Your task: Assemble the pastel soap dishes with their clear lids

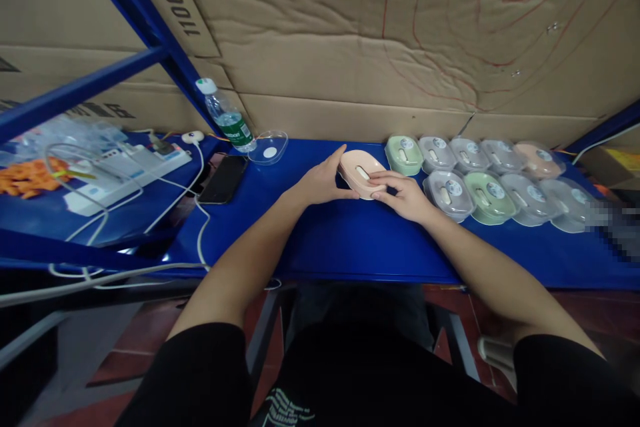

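Peach-pink rounded plastic box (pixel 369 161), with an off-white oval piece (pixel 361 174) set in its top, is between our two hands above the middle of the shiny blue table (pixel 330 240), nearer the far edge than the near one; we cannot tell whether its underside touches the surface. Our left hand (pixel 321 180) grips the box's left end, its thumb low on the near side and its fingers reaching up behind, in a wide, part-bent hold; our right hand (pixel 404 197) is more closely curled, with fingertips on the top beside the oval piece and the thumb against the near side, so that we have hold of the box from both ends.

Toward the table's right edge we see two rows of rounded boxes (pixel 489 195) in grey, pale green and pink, under clear plastic with round labels; the row along the far edge counts five, the nearer row four. Left of our hands, by the far edge, lies a clear plastic dish-like piece (pixel 280 148) with a white round sticker; just beside it stands a clear bottle (pixel 226 112) with a green label and white cap; near the table's left edge lies a black phone (pixel 223 180); beyond that edge is a white power strip (pixel 131 179).
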`<action>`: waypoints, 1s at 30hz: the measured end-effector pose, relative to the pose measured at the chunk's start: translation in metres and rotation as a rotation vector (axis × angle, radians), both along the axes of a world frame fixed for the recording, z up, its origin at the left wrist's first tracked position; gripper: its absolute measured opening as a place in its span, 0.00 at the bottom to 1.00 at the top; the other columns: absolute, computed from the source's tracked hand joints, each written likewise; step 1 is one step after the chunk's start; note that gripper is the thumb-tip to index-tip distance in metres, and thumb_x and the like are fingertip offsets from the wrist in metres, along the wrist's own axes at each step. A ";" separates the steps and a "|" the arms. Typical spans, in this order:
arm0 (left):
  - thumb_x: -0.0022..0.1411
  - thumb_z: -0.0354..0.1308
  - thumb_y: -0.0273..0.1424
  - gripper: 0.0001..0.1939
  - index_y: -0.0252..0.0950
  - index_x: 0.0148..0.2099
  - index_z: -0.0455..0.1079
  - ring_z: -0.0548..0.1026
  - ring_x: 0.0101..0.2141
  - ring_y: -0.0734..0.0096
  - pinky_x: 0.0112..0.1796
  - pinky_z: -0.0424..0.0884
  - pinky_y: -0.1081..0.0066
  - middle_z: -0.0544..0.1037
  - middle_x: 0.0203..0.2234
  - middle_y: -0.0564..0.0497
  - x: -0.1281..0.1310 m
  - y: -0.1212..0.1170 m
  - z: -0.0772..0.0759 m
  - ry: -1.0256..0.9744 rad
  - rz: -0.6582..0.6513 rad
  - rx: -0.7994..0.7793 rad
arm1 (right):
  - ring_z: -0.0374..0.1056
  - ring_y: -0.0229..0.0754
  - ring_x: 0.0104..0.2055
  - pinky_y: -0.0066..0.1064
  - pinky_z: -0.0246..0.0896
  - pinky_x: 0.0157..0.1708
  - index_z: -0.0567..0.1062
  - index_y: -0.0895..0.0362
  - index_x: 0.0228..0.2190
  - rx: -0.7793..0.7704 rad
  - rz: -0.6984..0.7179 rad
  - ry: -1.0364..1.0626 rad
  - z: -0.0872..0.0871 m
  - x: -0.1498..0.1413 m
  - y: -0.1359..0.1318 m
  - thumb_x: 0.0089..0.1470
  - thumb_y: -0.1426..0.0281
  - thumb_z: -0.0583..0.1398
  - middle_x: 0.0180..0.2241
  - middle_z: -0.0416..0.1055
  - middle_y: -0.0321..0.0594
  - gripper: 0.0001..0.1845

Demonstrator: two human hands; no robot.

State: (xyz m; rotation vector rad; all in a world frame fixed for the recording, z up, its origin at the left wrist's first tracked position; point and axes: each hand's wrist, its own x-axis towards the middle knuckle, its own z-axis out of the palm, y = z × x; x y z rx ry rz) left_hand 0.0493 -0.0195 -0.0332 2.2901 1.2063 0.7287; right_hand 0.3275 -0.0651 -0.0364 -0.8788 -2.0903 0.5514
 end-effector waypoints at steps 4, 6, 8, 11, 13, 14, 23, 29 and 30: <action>0.46 0.77 0.55 0.72 0.37 0.81 0.43 0.59 0.72 0.33 0.67 0.64 0.42 0.55 0.75 0.29 -0.002 0.000 0.000 0.006 0.001 0.040 | 0.77 0.51 0.59 0.55 0.69 0.65 0.85 0.48 0.48 -0.016 -0.005 0.061 -0.001 -0.002 0.001 0.63 0.53 0.68 0.53 0.83 0.43 0.17; 0.45 0.78 0.53 0.72 0.38 0.81 0.42 0.60 0.72 0.31 0.66 0.64 0.41 0.57 0.75 0.29 -0.002 0.001 0.000 0.035 -0.007 0.053 | 0.78 0.51 0.58 0.54 0.69 0.64 0.85 0.48 0.46 -0.047 -0.017 0.097 -0.001 -0.004 0.001 0.62 0.53 0.68 0.52 0.83 0.42 0.17; 0.43 0.79 0.52 0.74 0.38 0.81 0.41 0.62 0.71 0.30 0.65 0.65 0.39 0.58 0.74 0.28 -0.001 0.002 0.000 0.072 -0.021 0.051 | 0.78 0.51 0.57 0.54 0.70 0.63 0.85 0.48 0.46 -0.085 -0.040 0.135 0.000 -0.005 0.001 0.62 0.51 0.68 0.52 0.84 0.42 0.17; 0.42 0.79 0.50 0.75 0.37 0.81 0.41 0.63 0.70 0.30 0.64 0.66 0.40 0.60 0.73 0.28 -0.002 0.005 0.001 0.081 -0.054 0.079 | 0.79 0.52 0.55 0.54 0.71 0.61 0.85 0.48 0.45 -0.113 -0.090 0.198 0.002 -0.006 0.002 0.62 0.48 0.66 0.51 0.84 0.43 0.20; 0.46 0.78 0.50 0.70 0.37 0.81 0.43 0.65 0.69 0.33 0.64 0.66 0.42 0.61 0.73 0.29 -0.003 0.007 0.004 0.066 -0.069 0.126 | 0.79 0.52 0.54 0.53 0.72 0.60 0.84 0.49 0.45 -0.104 -0.122 0.244 0.003 -0.006 0.001 0.62 0.46 0.65 0.50 0.84 0.43 0.22; 0.50 0.76 0.50 0.65 0.37 0.80 0.46 0.67 0.68 0.36 0.64 0.67 0.44 0.63 0.72 0.30 -0.003 0.007 0.006 0.059 -0.065 0.152 | 0.79 0.52 0.54 0.53 0.73 0.59 0.84 0.49 0.45 -0.095 -0.137 0.267 0.003 -0.006 0.001 0.62 0.45 0.65 0.50 0.84 0.43 0.23; 0.74 0.51 0.34 0.19 0.39 0.60 0.75 0.83 0.47 0.55 0.54 0.73 0.57 0.85 0.49 0.43 0.005 -0.005 0.023 0.071 0.301 0.299 | 0.81 0.53 0.48 0.49 0.79 0.47 0.74 0.47 0.59 -0.076 -0.193 0.322 -0.005 0.001 0.003 0.68 0.38 0.51 0.53 0.80 0.46 0.34; 0.70 0.56 0.36 0.38 0.34 0.77 0.53 0.81 0.50 0.44 0.52 0.74 0.52 0.85 0.42 0.39 -0.030 0.011 0.031 0.005 0.685 0.120 | 0.73 0.58 0.63 0.59 0.69 0.64 0.64 0.44 0.70 0.037 -0.053 -0.019 0.005 0.002 -0.002 0.65 0.46 0.62 0.67 0.70 0.48 0.37; 0.69 0.57 0.36 0.40 0.33 0.78 0.51 0.80 0.52 0.41 0.54 0.73 0.50 0.84 0.45 0.36 -0.037 0.014 0.033 0.020 0.728 0.093 | 0.70 0.59 0.66 0.60 0.65 0.66 0.68 0.45 0.67 0.069 -0.015 -0.119 0.005 0.003 -0.002 0.64 0.49 0.64 0.66 0.72 0.48 0.35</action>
